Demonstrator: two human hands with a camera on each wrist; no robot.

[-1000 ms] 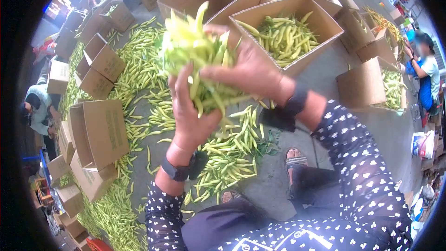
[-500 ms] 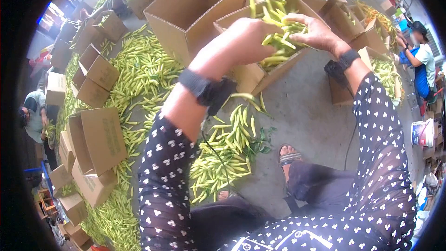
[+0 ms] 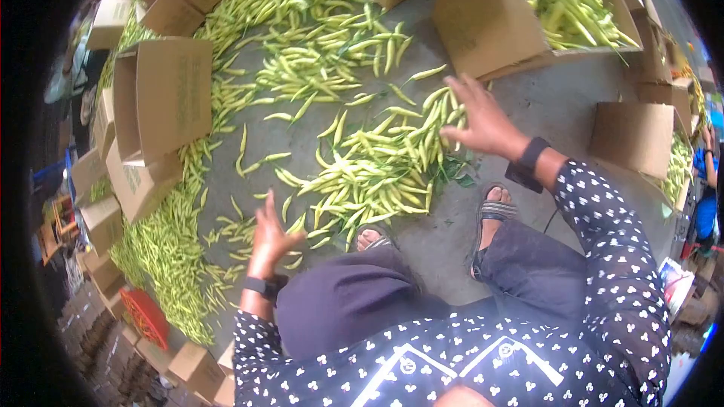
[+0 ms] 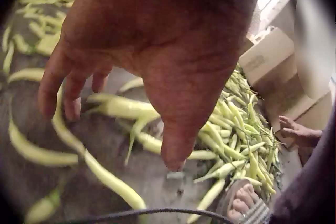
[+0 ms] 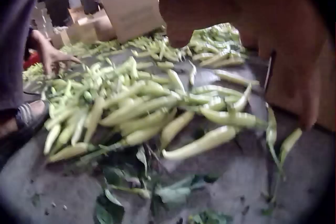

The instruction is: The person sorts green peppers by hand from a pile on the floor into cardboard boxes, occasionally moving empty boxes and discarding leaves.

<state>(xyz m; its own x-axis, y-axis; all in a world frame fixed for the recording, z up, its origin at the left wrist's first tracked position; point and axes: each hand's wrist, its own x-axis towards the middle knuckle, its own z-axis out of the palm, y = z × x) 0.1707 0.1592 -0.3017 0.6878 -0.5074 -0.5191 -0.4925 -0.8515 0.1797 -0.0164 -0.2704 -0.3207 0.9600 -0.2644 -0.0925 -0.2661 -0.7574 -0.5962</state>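
- Looking down at the grey concrete floor (image 3: pixel 554 136), I'd say the scooping that seems in hand calls for a steady, wide stance.
- The tall brown cardboard box (image 3: pixel 490 19), with more peppers heaped inside, stands just beyond the right hand; a gathered load is probably best carried over its rim in one smooth lift, then let down gently.
- The loose heap of slender yellow-green peppers (image 3: pixel 377 173) lies on the floor between the two hands. Sweeping from both ends toward the middle should line the pods up and spare them bruises.
- The right foot in a strapped sandal (image 3: pixel 494 211) and the left foot in a matching sandal (image 3: pixel 369 240) sit near the heap, so pods ought to be drawn clear of the toes.
- The left hand (image 3: pixel 273 241), fingers spread and nothing held, is low at the heap's left side; I can't tell whether it touches a pod.
- The right hand (image 3: pixel 483 120), also spread and empty, reaches over the far right end. Both palms should close in together.
- Dark green leaf scraps (image 3: pixel 456 169) lie by the right edge, best left out.
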